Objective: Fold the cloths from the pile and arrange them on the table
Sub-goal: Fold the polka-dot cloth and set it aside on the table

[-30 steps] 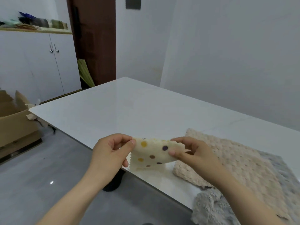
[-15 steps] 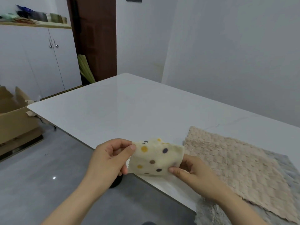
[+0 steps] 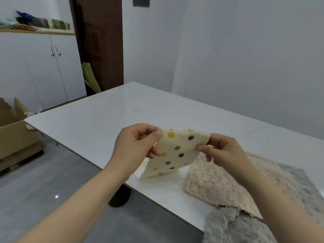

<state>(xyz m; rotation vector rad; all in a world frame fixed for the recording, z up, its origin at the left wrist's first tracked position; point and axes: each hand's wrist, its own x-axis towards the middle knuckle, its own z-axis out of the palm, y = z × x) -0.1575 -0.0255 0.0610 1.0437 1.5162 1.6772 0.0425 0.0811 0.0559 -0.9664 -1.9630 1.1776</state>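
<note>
Far left, on the grey floor: a brown cardboard box (image 3: 15, 135) with its flaps open. Behind it, a white cupboard (image 3: 43, 71) with two small handles, and a heap of stuff on top, too blurry to name. Next to that, a dark brown door (image 3: 100, 41), with a flat green thing (image 3: 90, 76) leaning near its foot.

In the middle, a big shiny white table (image 3: 105, 120) on a dark leg (image 3: 120, 197).

Above the near edge of the table, the left hand (image 3: 135, 148): thumb and curled fingers pinching the top left corner of a small cream spotted cloth (image 3: 175, 151). Held up in the air between both hands, that spotted cloth, hanging down and tilted, low edge just over the near part of the table. Touching the table or not: cannot tell. Yellow, brown and purple spots on it, and a wavy cut edge at the lower left, with a second layer peeking out there.

On its right, the right hand (image 3: 226, 153): thumb and fingers pinching the top right corner.

Further right, flat on the table, a bumpy beige cloth (image 3: 219, 183), partly hidden behind the right arm. Under it, a fluffy grey cloth (image 3: 231, 227), spilling over the near edge of the table at the bottom right.

Behind everything, plain white walls.
</note>
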